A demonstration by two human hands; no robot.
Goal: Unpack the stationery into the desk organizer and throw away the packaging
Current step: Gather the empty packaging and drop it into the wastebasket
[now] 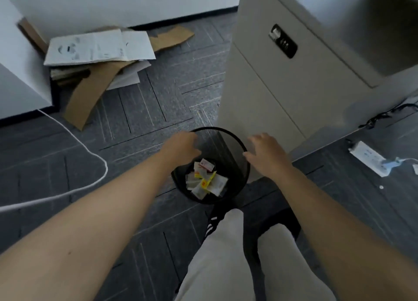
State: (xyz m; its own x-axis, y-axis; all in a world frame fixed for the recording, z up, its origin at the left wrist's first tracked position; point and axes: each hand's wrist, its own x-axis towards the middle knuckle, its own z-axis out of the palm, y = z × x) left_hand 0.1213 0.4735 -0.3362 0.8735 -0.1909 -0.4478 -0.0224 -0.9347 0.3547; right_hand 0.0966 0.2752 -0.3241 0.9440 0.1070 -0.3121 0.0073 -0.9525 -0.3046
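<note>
Carpeted floor [140, 111], both empty spread hands over wastebasket [235, 142]

Head-worn view, steeply downward over floor [140, 111]

No legible text anywhere. Print on the white flattened cardboard sheet [99, 46] is too blurred to read; red-and-yellow packaging scraps [207, 176] in the black mesh wastebasket [237, 147] carry markings too small to read.

We hold our left hand [181, 148] and right hand [265, 153], both empty, over the black mesh bin [235, 142] containing crumpled packaging [207, 176].
</note>
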